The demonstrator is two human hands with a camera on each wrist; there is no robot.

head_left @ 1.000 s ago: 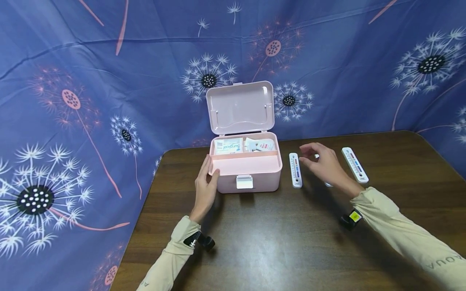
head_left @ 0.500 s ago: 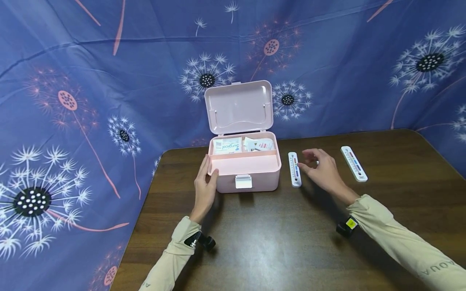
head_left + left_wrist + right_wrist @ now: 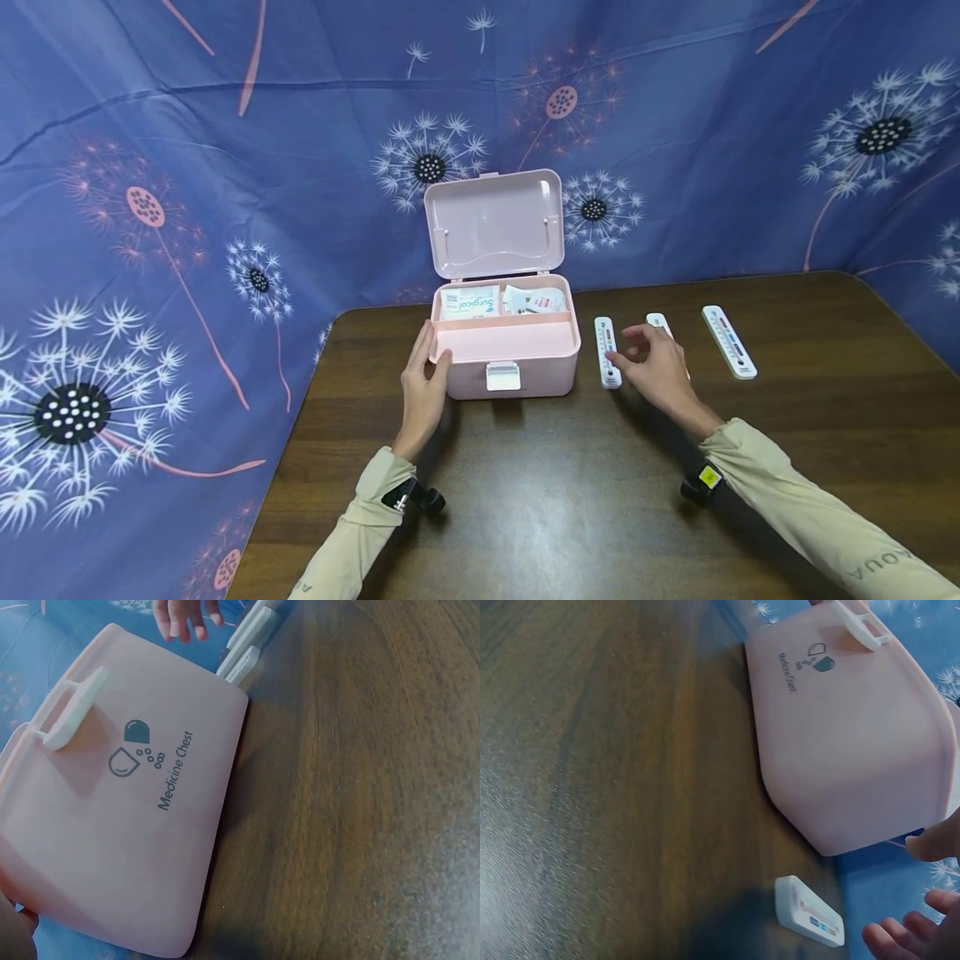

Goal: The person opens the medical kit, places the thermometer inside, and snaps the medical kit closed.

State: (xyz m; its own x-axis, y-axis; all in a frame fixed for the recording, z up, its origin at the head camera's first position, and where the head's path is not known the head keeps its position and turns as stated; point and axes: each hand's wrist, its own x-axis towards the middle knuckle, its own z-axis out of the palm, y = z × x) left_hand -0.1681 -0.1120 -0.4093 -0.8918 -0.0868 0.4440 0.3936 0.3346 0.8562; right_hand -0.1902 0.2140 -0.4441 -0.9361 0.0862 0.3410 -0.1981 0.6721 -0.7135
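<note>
A pink medicine chest (image 3: 517, 377) stands with its lid (image 3: 497, 223) raised. My left hand (image 3: 422, 398) rests against its left side, fingers along the wall and thumb near the front corner; the left wrist view catches only a bit of this hand (image 3: 16, 934). My right hand (image 3: 656, 371) is over the nearest white thermometer (image 3: 606, 367), fingers spread and slightly bent. In the right wrist view, the fingers (image 3: 900, 937) are apart from that thermometer (image 3: 808, 911), with nothing between them. A second thermometer (image 3: 657, 320) lies partly hidden behind the right hand.
A third thermometer (image 3: 729, 342) lies farther right on the wooden table (image 3: 540, 500). Inside the chest's back compartments are a packet marked Surgical (image 3: 469, 302) and white packets (image 3: 534, 300). A blue dandelion-print cloth (image 3: 315, 167) hangs behind.
My right hand has moved left and slightly toward me, closer to the nearest thermometer, and the middle thermometer shows more. The left hand keeps its place on the chest.
</note>
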